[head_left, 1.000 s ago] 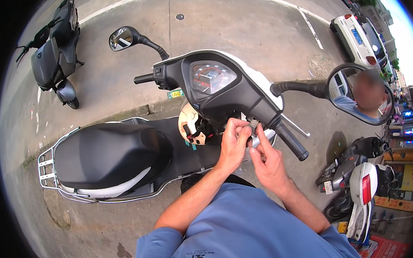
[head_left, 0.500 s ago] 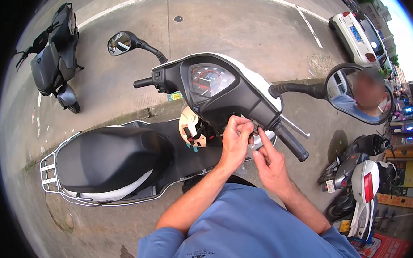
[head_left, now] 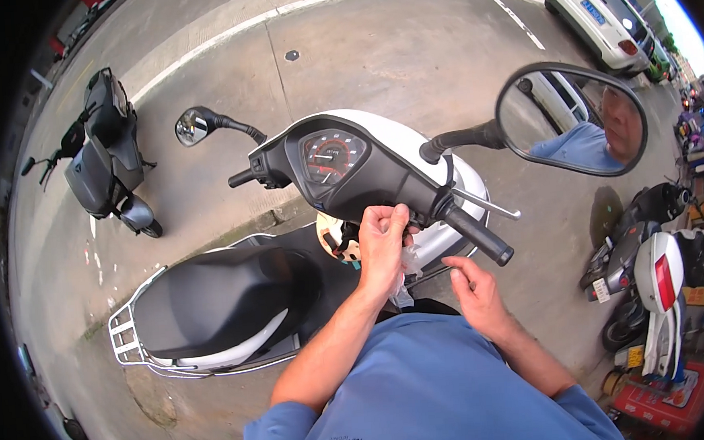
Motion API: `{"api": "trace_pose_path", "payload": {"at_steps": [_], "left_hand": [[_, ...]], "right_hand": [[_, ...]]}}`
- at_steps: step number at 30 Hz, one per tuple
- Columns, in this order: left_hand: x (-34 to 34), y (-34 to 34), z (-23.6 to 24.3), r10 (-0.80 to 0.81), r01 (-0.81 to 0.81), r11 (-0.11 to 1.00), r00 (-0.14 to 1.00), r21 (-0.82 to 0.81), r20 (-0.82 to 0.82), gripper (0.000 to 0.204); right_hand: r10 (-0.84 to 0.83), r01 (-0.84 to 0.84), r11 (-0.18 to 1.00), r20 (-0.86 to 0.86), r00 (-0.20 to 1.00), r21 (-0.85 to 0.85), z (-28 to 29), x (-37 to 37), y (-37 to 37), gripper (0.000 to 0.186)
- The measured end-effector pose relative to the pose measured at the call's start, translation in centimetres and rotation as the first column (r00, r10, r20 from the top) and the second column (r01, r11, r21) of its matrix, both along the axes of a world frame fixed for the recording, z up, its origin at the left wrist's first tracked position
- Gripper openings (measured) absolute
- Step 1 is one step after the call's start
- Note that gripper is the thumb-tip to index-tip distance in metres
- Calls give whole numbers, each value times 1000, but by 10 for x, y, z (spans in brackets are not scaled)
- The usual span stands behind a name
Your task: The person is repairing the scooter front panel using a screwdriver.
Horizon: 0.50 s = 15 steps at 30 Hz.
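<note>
Under the dashboard of a white-and-black scooter (head_left: 387, 133), beside the right handgrip (head_left: 479, 234), my left hand (head_left: 382, 242) pinches something small that its fingers hide. A crumpled translucent plastic piece (head_left: 410, 263) dangles just below that hand. My right hand (head_left: 476, 291) is apart from it, lower and to the right, fingers loosely bent and apart, holding nothing. A cream helmet (head_left: 335, 239) rests on the footboard behind my left hand. The speedometer (head_left: 332, 155) sits above, and the scooter's long black seat (head_left: 212, 309) stretches to the left.
A grey scooter (head_left: 106, 174) is parked at the far left; dark and white scooters (head_left: 657, 274) stand close on the right. A white car (head_left: 598, 23) is at the upper right. The right mirror (head_left: 570, 118) juts out above my right arm and reflects a person.
My right hand has left my left hand, moving down and right. The translucent plastic now shows below the left hand. The view has shifted, so the surroundings sit differently in the picture.
</note>
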<state>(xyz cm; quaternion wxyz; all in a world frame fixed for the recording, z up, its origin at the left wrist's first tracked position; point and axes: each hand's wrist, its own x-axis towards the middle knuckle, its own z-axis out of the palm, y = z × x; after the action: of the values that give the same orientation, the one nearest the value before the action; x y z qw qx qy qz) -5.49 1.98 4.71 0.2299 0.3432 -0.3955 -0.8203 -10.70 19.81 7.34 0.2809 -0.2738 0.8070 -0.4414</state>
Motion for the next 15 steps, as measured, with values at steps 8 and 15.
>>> {"api": "trace_pose_path", "payload": {"at_steps": [8,15], "left_hand": [[-1,5,4,41,-38,998,995,-43,93,30],[9,-3,15,-197,210,977,953,-35,230,49]], "right_hand": [[-74,65,988,59,996,141,-38,-13,43,20],[-90,85,993,60,994,79,-55,-23,55,20]]}}
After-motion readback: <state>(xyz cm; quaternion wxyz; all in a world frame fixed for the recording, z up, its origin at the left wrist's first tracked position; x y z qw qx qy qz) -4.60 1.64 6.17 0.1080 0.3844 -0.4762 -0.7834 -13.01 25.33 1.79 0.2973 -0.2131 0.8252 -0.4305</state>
